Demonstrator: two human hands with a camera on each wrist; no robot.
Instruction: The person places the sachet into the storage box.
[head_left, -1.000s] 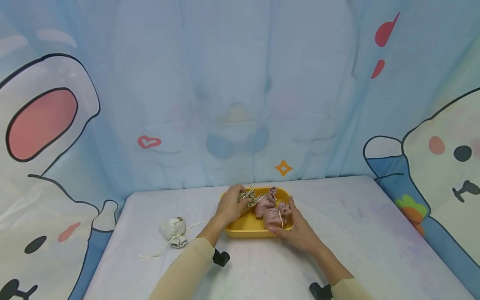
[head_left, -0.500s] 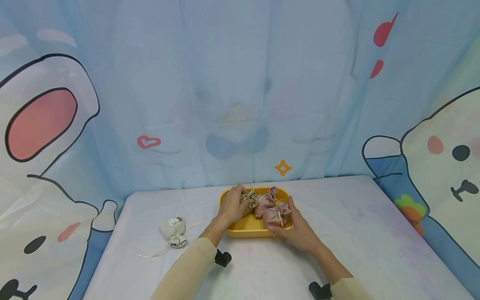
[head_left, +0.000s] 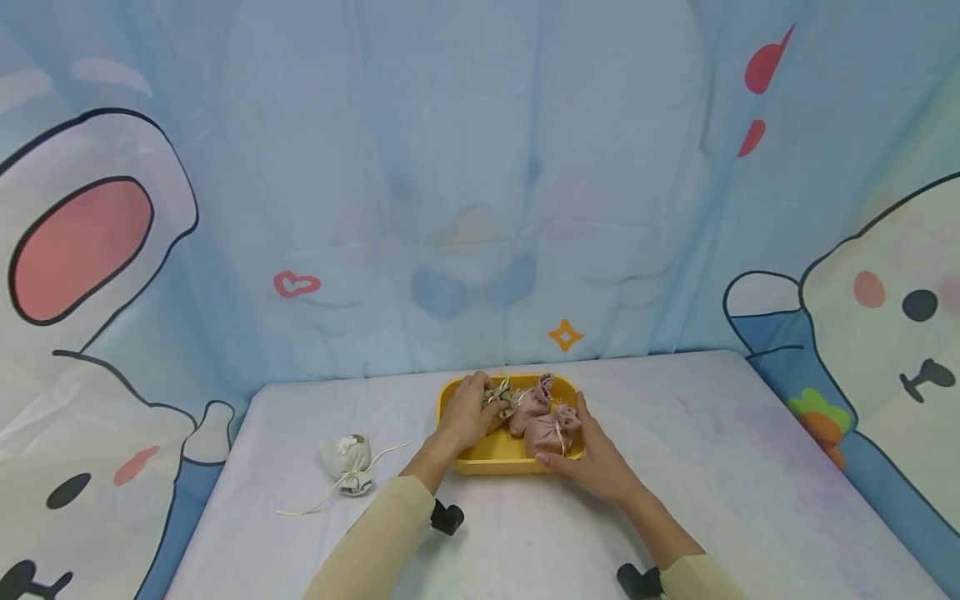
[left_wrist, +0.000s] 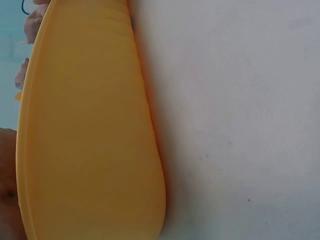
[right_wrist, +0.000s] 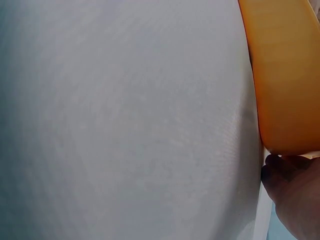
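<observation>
A yellow tray sits near the back of the table. My left hand reaches over its left side and grips a small green patterned drawstring pouch, whose lower part is hidden by the fingers. Two pink drawstring pouches, a rear one and a front one, lie together in the tray's right half. At the right end, my right hand holds the tray, thumb at the front rim and fingers along the side. In the right wrist view, fingertips touch the tray's end wall.
A pale pouch with a flower print and long cream strings lies on the white-covered table, left of the tray. Behind the table hangs a blue printed curtain.
My left hand has shifted slightly right and down in the tray with the green pouch. The right hand and the other pouches stay in place.
</observation>
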